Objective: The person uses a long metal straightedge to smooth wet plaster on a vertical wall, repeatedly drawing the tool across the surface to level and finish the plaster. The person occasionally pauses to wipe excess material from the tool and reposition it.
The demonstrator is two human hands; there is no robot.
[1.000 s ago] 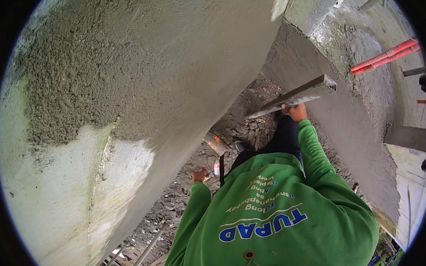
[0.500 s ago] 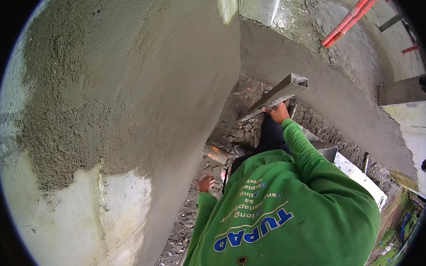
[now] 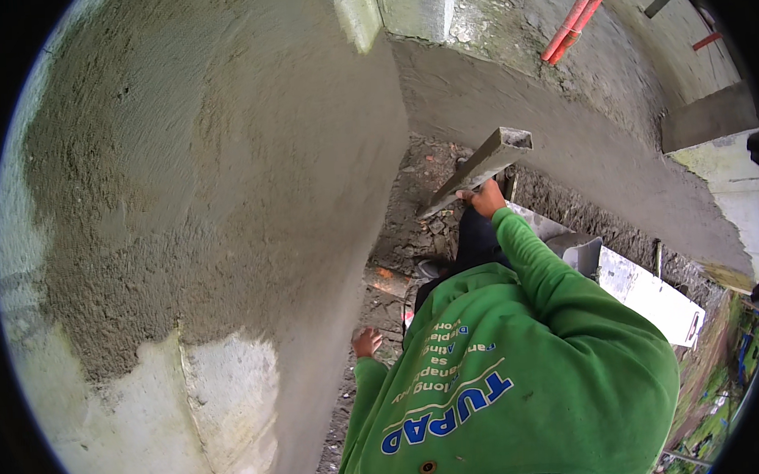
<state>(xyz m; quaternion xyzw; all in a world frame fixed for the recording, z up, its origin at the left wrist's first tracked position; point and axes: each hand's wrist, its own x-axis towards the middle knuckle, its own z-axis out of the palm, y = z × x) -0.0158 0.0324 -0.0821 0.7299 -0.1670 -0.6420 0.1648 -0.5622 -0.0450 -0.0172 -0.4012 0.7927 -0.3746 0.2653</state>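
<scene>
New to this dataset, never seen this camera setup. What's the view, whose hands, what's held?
One fisheye camera worn on a person's head, looking down; the round dark rim and bent edges come from the lens. The green sweatshirt is the person's own. The right hand grips a long metal bar near the freshly plastered wall. The left hand hangs free, holding nothing. Below lies rubble-strewn ground, with a white board at the right.

Metal bar's (image 3: 477, 172) lower end behind right hand (image 3: 485, 200)
</scene>
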